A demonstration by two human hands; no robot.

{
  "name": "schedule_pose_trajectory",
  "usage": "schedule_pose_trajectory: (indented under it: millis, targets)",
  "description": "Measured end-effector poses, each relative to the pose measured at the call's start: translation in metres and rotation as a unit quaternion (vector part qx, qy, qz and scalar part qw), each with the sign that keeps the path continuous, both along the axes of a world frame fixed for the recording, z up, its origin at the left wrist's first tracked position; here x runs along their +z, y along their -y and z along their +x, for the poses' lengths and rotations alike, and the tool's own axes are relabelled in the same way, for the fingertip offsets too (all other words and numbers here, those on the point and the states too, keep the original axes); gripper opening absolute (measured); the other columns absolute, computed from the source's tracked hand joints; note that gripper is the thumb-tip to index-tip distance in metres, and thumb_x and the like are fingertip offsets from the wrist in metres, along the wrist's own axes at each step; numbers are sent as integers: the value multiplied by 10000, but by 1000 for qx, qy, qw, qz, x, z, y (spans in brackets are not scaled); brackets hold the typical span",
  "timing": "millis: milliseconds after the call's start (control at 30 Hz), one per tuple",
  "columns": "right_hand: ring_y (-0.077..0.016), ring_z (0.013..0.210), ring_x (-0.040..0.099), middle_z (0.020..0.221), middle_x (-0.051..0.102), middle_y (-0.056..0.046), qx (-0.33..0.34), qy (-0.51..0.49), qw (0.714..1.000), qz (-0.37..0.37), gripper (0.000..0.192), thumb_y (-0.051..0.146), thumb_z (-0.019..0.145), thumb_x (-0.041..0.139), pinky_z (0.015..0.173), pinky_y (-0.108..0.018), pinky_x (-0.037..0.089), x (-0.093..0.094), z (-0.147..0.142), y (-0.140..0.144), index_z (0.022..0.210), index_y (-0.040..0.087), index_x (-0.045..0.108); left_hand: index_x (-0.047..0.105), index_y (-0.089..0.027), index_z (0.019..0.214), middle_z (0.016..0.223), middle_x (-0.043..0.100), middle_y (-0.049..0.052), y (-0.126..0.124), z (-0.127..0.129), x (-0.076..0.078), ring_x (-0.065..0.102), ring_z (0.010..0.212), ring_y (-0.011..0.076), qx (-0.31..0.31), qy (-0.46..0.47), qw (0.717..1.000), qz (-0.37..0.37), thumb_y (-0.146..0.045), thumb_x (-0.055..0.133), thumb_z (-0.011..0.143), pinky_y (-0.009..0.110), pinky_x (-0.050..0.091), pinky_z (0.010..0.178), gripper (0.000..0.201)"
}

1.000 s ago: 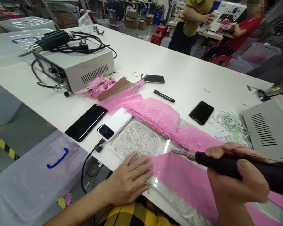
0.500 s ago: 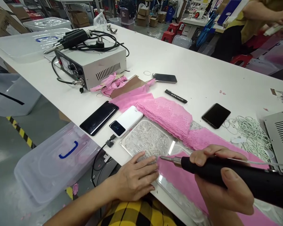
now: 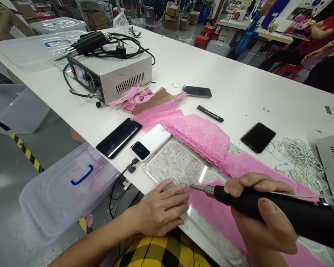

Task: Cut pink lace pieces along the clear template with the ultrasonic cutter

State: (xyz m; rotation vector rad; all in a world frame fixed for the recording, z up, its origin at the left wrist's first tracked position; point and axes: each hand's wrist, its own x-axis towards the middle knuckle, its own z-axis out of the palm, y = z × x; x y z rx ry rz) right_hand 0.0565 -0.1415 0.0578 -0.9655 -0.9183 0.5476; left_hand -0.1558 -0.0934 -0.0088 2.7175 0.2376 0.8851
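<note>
Head view: your right hand (image 3: 263,222) grips the black cylindrical metal-tipped tool (image 3: 246,202), tip just beside your left hand (image 3: 158,211), fingers loosely spread.
Thin pink fabric strip (image 3: 217,213) starts at left fingertips, long axis rightward, toward you.

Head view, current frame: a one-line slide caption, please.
Right hand holds a black metal-tipped tool at pink fabric, left hand resting near the tip.
</note>
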Motion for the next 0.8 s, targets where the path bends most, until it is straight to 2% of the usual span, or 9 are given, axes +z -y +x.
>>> schedule_pose_trajectory:
  millis: [367,667,800]
  targets:
    - [-119,587,569,838,580,-3,31,-20,999,-8,146,272,782,634,526,-330,524,2,-2,10,900,190,607,639,-114,1145,1236,688,79,0,0,1,506,1331,238,0,6,1000,3,-281,494,977,422,264,1208,278]
    - [-117,594,583,827,594,1,42,-10,999,5,112,253,797,647,546,-319,536,0,-6,8,879,191,603,635,-121,1152,1231,688,77,0,1,1,511,1323,237,0,-4,1000,4,-280,507,968,420,272,1199,275]
    - [-124,569,580,813,595,2,13,-10,1000,-4,105,234,766,621,538,-336,529,3,-2,6,863,195,610,625,-121,1176,1247,680,85,-1,-1,3,511,1322,241,0,-6,1000,-1,-282,517,965,427,284,1192,286]
